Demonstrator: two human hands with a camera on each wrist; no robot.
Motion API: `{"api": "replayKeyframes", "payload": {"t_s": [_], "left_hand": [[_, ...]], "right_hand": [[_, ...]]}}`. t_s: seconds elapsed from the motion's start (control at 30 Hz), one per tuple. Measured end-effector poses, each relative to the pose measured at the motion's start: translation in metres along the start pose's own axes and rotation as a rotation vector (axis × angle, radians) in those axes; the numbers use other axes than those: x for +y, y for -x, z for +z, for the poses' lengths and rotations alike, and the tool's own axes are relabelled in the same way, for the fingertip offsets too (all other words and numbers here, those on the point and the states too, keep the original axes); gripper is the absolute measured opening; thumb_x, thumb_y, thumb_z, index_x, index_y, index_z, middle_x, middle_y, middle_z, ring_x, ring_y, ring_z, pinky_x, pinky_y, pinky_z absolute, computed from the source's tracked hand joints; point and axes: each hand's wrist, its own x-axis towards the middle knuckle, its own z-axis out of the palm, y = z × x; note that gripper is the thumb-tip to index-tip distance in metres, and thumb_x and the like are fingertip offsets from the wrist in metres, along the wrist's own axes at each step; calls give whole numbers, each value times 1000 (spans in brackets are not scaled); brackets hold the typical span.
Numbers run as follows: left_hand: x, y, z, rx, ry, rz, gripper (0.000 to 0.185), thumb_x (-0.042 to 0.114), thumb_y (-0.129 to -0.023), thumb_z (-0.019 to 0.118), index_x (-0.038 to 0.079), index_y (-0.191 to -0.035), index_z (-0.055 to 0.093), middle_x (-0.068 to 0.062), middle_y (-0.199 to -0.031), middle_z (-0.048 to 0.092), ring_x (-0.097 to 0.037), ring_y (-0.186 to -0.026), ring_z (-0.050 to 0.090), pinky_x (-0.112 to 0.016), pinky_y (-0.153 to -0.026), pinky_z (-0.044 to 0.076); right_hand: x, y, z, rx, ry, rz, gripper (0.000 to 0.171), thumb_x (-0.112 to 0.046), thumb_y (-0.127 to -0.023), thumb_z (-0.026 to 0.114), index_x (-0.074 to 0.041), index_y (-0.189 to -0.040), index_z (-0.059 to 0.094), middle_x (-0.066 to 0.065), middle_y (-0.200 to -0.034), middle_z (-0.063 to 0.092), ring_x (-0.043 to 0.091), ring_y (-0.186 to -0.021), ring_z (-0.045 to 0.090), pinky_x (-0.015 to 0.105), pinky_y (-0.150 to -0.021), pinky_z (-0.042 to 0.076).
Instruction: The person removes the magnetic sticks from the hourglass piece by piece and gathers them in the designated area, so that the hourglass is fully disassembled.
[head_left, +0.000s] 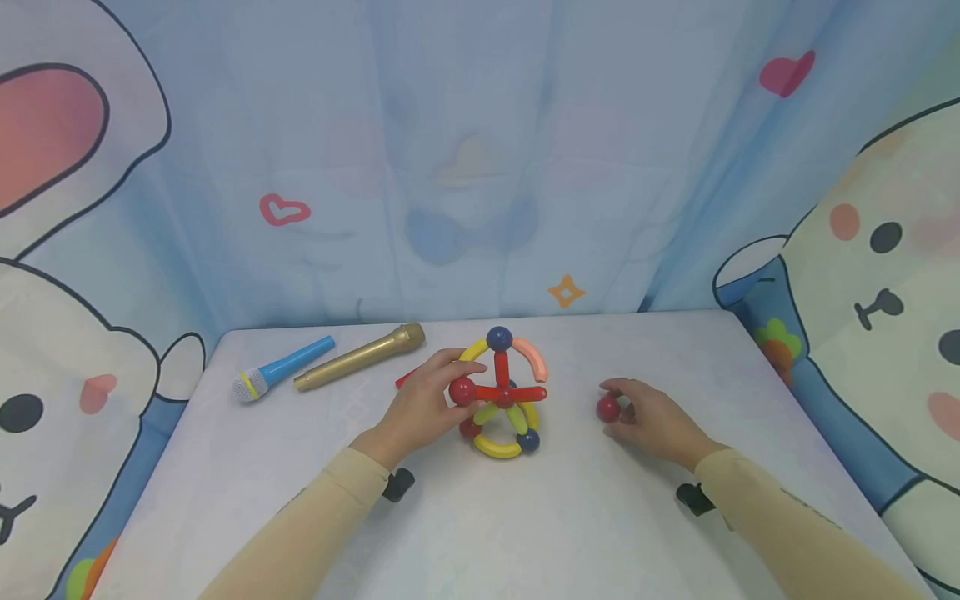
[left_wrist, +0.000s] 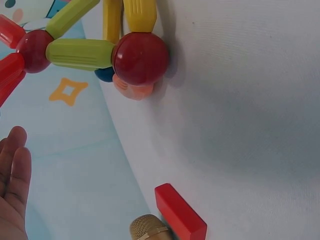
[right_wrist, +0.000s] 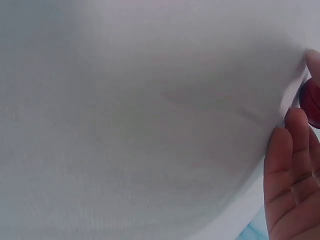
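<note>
A toy of rods and balls (head_left: 505,396) stands on the table: a red middle ball joins straight red and green rods, with curved yellow and salmon pieces and blue balls around them. My left hand (head_left: 422,406) pinches a red ball (head_left: 462,391) on the end of the left-pointing red rod, fingers above and thumb below. In the left wrist view, green rods meet another red ball (left_wrist: 140,58) low on the toy. To the right, apart from the toy, my right hand (head_left: 651,421) holds a loose red ball (head_left: 608,408) between thumb and fingers, close over the tabletop.
A blue toy microphone (head_left: 296,362) and a gold microphone (head_left: 360,357) lie at the back left of the white table (head_left: 585,525). Behind my left hand, a red block (left_wrist: 180,212) is partly hidden in the head view. A pale blue curtain (head_left: 480,167) hangs along the back edge.
</note>
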Motion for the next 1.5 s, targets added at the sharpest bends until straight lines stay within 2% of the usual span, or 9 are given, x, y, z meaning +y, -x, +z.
{"api": "replayKeyframes", "payload": {"t_s": [0.33, 0.8, 0.87, 1.0, 1.2, 1.33, 1.5], "left_hand": [[0, -1, 0, 0, -1, 2, 51, 18, -82, 84, 22, -129, 65, -2, -139, 52, -19, -126, 52, -30, -88, 53], [1, -1, 2, -4, -2, 0, 52, 19, -82, 84, 22, -130, 65, -2, -139, 52, -20, -126, 52, -32, -89, 53], [1, -1, 1, -5, -5, -4, 52, 19, -82, 84, 22, -130, 65, -3, -139, 51, -20, -126, 52, -32, -89, 53], [2, 0, 0, -5, -5, -13, 53, 19, -82, 84, 21, -131, 64, -4, -140, 51, -22, -127, 52, -34, -88, 54], [2, 1, 0, -4, -20, -16, 54, 19, -82, 85, 22, -131, 64, -4, -140, 51, -23, -127, 52, -34, -88, 54], [2, 0, 0, 1, -28, -6, 53, 20, -82, 84, 23, -131, 64, -4, -140, 51, -22, -127, 52, -33, -87, 54], [1, 0, 0, 2, -31, -4, 53, 21, -82, 84, 22, -131, 64, -4, -140, 51, -22, -126, 52, -33, -87, 54]], "right_hand": [[0, 8, -8, 42, 30, 18, 87, -23, -80, 85, -10, -151, 35, 20, -144, 42, 34, -108, 58, 51, -87, 53], [-22, 8, -12, 47, 36, 29, 89, -22, -79, 86, -9, -151, 35, 21, -144, 40, 37, -113, 56, 51, -88, 53], [-28, 9, -11, 65, 25, 14, 87, -22, -80, 86, -10, -150, 36, 20, -143, 41, 36, -113, 56, 51, -87, 53], [-53, 12, -6, 76, -66, -21, 76, -23, -82, 84, -12, -146, 45, 14, -135, 52, 27, -100, 58, 41, -81, 57], [-97, 15, 18, -21, -244, -51, 57, -22, -83, 83, -10, -133, 59, 6, -124, 62, 15, -83, 59, 26, -65, 54], [-115, 11, 35, 2, -264, -17, 54, -24, -83, 84, -10, -129, 60, 5, -120, 63, 14, -76, 59, 25, -61, 53], [-124, 4, 45, 53, -241, 35, 49, -22, -82, 84, -9, -125, 62, 4, -113, 65, 15, -69, 57, 26, -60, 52]]}}
